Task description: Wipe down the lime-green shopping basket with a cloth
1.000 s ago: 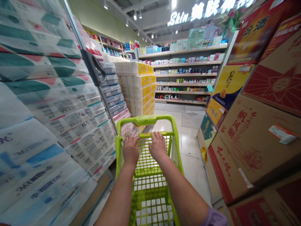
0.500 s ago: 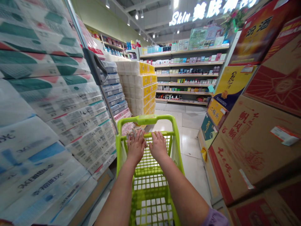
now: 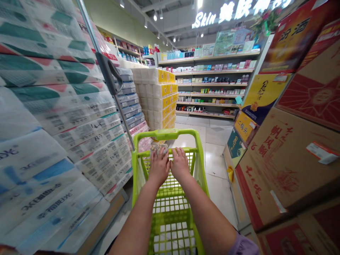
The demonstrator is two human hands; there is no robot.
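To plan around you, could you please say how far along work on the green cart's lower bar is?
Done so far: the left hand has carried the cloth from the bar's left side toward its middle. In hand: the cloth, beside the right hand. Probably left: the bar's right end. Cleanness is unclear.

The lime-green shopping basket (image 3: 167, 194) looks like smooth plastic (lightly glossy along its rim), and the pole (image 3: 91, 26) like shiny metal with a matt grey plastic grip (image 3: 107, 72). Clear film glints over the tissue packs (image 3: 53, 71); the brown carton (image 3: 292, 159) looks like matt cardboard; the floor tiles (image 3: 215, 156) are glossy.
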